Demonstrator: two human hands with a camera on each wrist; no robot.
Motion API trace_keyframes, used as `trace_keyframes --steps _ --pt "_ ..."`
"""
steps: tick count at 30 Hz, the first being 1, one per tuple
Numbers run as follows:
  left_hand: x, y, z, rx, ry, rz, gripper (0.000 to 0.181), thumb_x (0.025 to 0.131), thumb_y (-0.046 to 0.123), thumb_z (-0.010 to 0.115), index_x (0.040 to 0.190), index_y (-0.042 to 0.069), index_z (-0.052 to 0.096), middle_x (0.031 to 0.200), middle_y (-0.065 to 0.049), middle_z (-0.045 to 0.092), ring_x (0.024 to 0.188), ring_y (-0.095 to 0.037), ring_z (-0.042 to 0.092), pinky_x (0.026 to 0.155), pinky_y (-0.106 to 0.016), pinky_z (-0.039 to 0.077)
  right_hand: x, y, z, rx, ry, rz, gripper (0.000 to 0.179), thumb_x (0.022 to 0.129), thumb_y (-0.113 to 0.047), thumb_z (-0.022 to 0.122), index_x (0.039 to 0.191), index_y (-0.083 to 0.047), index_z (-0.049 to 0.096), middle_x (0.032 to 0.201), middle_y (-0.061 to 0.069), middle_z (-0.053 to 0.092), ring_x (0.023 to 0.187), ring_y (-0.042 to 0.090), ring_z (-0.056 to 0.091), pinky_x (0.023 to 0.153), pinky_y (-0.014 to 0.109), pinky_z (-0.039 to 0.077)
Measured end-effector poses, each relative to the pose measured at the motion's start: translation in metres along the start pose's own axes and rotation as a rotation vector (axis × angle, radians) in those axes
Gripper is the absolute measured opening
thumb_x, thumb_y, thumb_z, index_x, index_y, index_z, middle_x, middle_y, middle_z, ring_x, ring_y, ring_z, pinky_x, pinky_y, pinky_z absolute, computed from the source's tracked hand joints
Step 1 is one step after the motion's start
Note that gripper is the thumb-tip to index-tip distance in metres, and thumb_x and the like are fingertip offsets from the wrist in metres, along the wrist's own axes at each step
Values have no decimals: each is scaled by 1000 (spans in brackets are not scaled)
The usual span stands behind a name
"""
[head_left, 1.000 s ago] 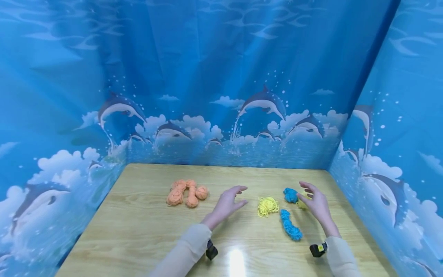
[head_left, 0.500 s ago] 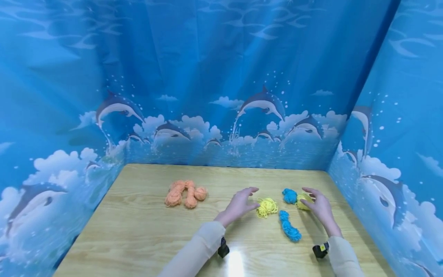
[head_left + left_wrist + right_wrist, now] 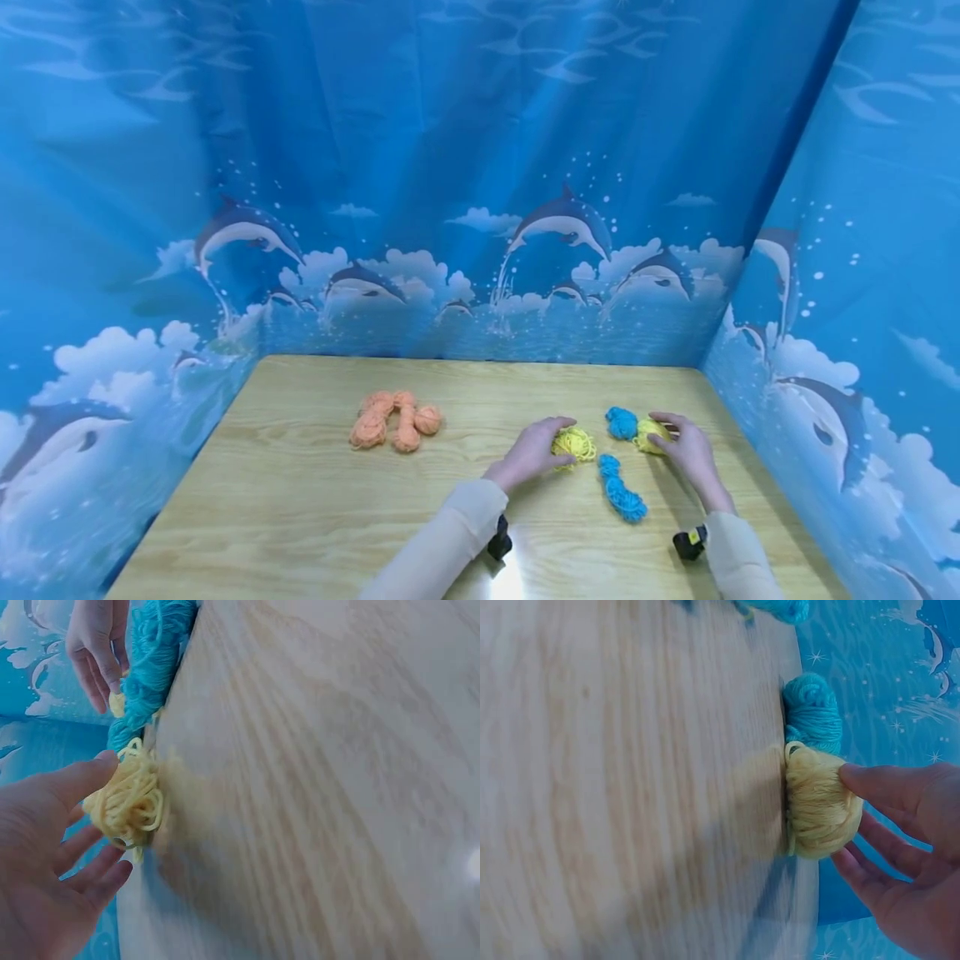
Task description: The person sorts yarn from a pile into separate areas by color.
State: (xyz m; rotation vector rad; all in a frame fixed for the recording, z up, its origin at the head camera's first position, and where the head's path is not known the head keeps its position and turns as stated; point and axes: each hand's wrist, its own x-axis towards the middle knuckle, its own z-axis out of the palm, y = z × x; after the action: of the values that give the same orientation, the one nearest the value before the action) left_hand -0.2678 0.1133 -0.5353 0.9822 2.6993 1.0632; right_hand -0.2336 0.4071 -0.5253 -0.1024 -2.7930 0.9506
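Wood-grain table, blue dolphin-print sheeting beyond both hands and down either side. Loose yellow bundle lies on the tabletop within the left hand: thumb at one edge, fingers spread well apart behind and below it, half-straight; no firm grip seen. Yellow ball sits between thumb and fingers of the right hand, which is opened to about the ball's width and pinches it lightly, ball down on the wood. Blue ball touches the yellow ball, just left of the right fingertips. Curved blue skein lies between the hands, nearer the person. Well left of the left hand and slightly farther out: two orange skeins, an orange ball beside them. Pale sleeves reach both wrists.
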Motion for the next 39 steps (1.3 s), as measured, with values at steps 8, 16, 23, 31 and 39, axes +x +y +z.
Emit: trace_keyframes --steps 8,16,23,31,39 --pt "0 0 8 -10 15 -31 47 92 19 77 136 17 62 138 -1 62 129 -18 57 109 -31 46 0 0 3 11 -12 4 40 92 -6 72 130 5 63 132 33 58 115 48 59 97 57 52" --pt "-1 -2 10 -29 47 -33 42 91 15 77 131 19 65 131 0 65 123 -17 60 104 -31 50 0 1 3 4 -12 28 40 93 -9 72 129 5 64 133 33 56 117 49 58 97 58 52" --pt "-3 0 1 -104 106 -3 43 88 13 78 129 17 66 129 0 67 119 -16 62 101 -29 51 0 4 2 6 -11 35 40 93 -10 73 129 6 64 133 34 56 117 50 57 97 58 51" --pt "-7 -3 -11 -127 143 6 43 88 14 81 129 15 66 124 -1 68 109 -12 63 90 -21 54 -3 3 2 26 -15 42 41 95 -11 71 132 6 62 136 35 54 120 50 55 99 59 50" --pt "-12 -9 -20 -164 177 -30 44 87 14 81 128 16 66 124 0 67 109 -12 63 90 -21 54 -4 1 1 35 -35 58 43 96 -13 70 134 6 60 139 36 49 123 51 52 102 60 47"
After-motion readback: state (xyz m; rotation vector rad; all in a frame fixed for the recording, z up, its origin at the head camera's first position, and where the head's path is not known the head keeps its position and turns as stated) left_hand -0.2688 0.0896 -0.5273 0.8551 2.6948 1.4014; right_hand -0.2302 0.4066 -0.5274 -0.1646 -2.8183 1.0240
